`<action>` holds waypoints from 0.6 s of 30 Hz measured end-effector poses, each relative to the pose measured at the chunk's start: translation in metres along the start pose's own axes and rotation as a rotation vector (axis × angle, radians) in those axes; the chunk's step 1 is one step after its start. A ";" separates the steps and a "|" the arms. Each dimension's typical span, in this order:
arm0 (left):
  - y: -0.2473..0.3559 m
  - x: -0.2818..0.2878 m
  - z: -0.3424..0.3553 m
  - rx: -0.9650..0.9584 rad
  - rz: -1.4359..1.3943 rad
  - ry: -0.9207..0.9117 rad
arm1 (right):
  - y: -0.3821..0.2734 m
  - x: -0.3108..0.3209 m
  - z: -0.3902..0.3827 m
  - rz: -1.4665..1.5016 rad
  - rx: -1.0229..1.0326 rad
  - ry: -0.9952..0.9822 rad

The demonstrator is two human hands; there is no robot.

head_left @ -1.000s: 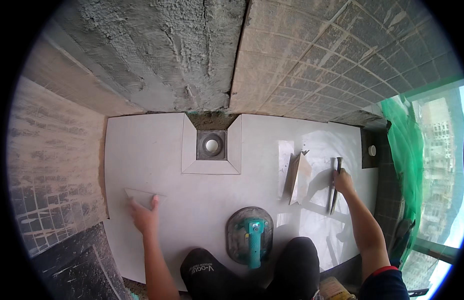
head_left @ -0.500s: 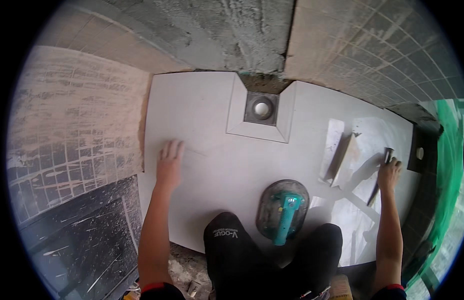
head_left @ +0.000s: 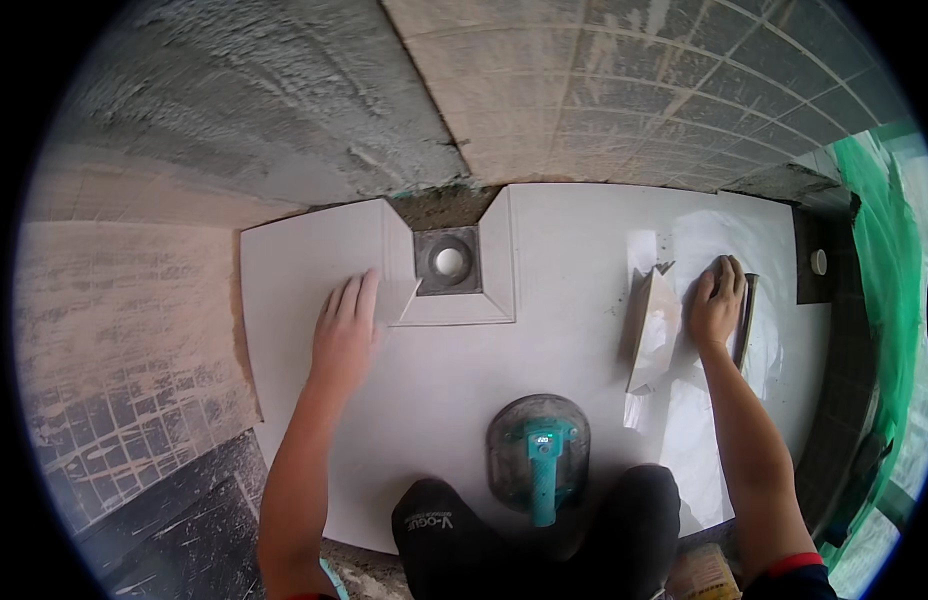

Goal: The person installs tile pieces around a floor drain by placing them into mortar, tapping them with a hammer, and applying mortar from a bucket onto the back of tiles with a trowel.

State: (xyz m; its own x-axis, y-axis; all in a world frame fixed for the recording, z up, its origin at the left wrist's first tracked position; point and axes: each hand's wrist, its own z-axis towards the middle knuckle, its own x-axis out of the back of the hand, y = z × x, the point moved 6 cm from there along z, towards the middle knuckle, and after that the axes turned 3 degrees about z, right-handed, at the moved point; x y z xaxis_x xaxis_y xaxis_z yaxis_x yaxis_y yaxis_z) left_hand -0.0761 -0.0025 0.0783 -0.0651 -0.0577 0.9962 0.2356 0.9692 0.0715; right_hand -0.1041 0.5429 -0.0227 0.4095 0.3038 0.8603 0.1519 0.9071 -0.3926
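Observation:
My left hand [head_left: 346, 325] rests with fingers outstretched on the large pale tile [head_left: 414, 420], left of the square floor drain [head_left: 464, 280]. My right hand [head_left: 718, 305] lies on the tile's right part, fingers a little apart and nothing seen in them. Just right of it is a long, narrow dark tool [head_left: 749, 320], partly hidden by the hand, its kind unclear. Left of that hand lies an offcut strip of tile [head_left: 654, 335]. Between my knees stands a teal-handled suction tool [head_left: 544, 470] on its dark oval pad.
Mitred tile strips [head_left: 454, 312] frame the drain, with rough mortar [head_left: 439, 208] behind it. Smeared tiled walls [head_left: 664, 90] rise at the back and left. Green sheeting [head_left: 874, 250] hangs at the right. A dark gap with a white cap [head_left: 818, 262] borders the tile.
My right hand has let go of the dark tool and moved left of it. My left hand has moved closer to the drain. The view has shifted.

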 end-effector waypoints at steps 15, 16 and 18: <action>0.057 -0.054 0.145 -0.128 0.152 0.112 | -0.002 -0.001 0.003 -0.024 -0.027 -0.050; 0.056 -0.055 0.145 -0.126 0.157 0.105 | -0.002 -0.001 0.003 -0.026 -0.026 -0.051; 0.054 -0.058 0.145 -0.121 0.144 0.124 | -0.003 -0.001 0.004 -0.028 -0.024 -0.049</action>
State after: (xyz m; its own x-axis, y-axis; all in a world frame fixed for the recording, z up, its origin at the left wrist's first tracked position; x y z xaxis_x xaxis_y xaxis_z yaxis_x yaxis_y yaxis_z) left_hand -0.2002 0.0883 0.0177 0.0953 0.0436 0.9945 0.3486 0.9343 -0.0743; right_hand -0.1083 0.5412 -0.0216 0.3602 0.2933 0.8856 0.1839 0.9083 -0.3756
